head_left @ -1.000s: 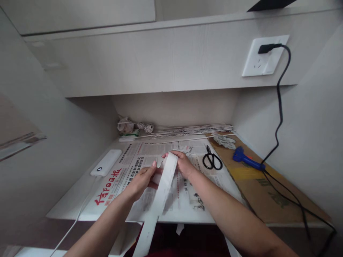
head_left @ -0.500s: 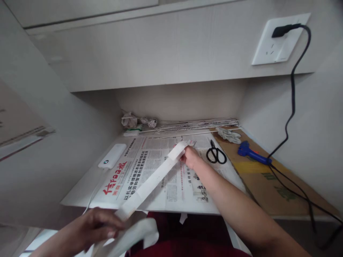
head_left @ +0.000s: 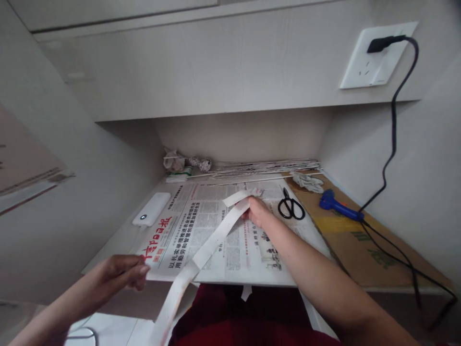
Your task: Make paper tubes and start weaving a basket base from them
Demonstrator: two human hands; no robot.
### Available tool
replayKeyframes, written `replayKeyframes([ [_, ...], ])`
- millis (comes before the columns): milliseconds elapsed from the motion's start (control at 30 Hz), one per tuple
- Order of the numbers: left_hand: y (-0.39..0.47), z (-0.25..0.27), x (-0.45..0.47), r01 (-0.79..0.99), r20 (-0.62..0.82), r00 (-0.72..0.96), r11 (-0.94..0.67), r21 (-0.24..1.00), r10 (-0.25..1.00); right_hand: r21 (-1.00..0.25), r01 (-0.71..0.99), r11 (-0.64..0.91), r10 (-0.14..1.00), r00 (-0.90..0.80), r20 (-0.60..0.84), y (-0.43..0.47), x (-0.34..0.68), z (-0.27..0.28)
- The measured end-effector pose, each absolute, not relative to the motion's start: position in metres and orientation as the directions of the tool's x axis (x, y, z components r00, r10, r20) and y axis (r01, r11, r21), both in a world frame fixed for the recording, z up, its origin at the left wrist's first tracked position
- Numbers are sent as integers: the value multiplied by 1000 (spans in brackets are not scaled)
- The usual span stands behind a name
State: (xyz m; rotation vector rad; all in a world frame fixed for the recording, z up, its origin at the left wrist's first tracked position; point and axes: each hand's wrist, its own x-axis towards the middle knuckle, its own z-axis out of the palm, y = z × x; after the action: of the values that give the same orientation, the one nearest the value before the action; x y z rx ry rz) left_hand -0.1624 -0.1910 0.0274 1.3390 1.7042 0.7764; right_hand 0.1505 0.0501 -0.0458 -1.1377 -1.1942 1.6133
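My right hand pinches a long white paper strip near its far end, above a printed newspaper sheet. A short free end of the strip points left past the fingers. The rest slopes down to the near left, over the table's front edge, and out of the picture at the bottom. To the left of the strip, apart from it, is my left hand. Its fingers are curled and pressed together, with nothing showing between them. Black-handled scissors lie to the right of my right hand.
A white power bank lies at the left. Thin paper rods are stacked at the back, by crumpled bundles. On cardboard at the right are gloves and a blue glue gun, its cord rising to a socket.
My left hand has let go of the strip and moved up and left. The strip's lower part has swung downward, and its far end now opens out flat. My right hand stays put.
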Motion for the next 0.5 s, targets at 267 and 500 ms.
replayKeyframes([
  [267,-81,19,-90,425,-26,166,-47,904,986,-917,-153,-367,881,-372,-291,42,146,-42],
  [500,7,3,-20,312,283,137,-312,897,949,-936,-147,-320,860,-461,-221,41,145,-47],
])
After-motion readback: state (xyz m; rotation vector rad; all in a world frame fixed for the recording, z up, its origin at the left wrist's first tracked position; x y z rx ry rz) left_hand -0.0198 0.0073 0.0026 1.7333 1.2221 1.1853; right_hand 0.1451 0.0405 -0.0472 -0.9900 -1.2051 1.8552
